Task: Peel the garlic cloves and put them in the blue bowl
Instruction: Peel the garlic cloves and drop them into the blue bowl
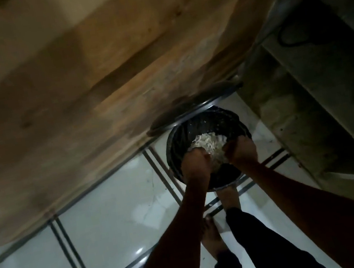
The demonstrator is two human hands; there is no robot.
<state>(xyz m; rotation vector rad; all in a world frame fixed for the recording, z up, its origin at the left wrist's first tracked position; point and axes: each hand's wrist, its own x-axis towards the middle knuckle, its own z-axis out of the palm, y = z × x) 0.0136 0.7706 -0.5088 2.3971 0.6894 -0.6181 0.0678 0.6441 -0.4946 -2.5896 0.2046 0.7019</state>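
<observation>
Left hand: your left hand [194, 162] hangs over the open bin, fingers curled down onto the pale heap; whether they pinch any of it, you cannot tell in this dim light.
Right hand: your right hand [241, 149] is beside it over the same opening, fingers curled at the heap's right edge; its hold is also unclear.
Garlic skins: a pale, shredded heap of garlic skins [209, 146] sits between your 2 hands, inside the bin.
Bin: a round bin with a black liner [228, 122] stands on the floor, its lid [192, 107] tipped up against the wooden panel [67, 82].
Floor: white tiled floor [112, 204] with dark lines.
Feet: your bare feet [211, 234] stand just short of the bin.
</observation>
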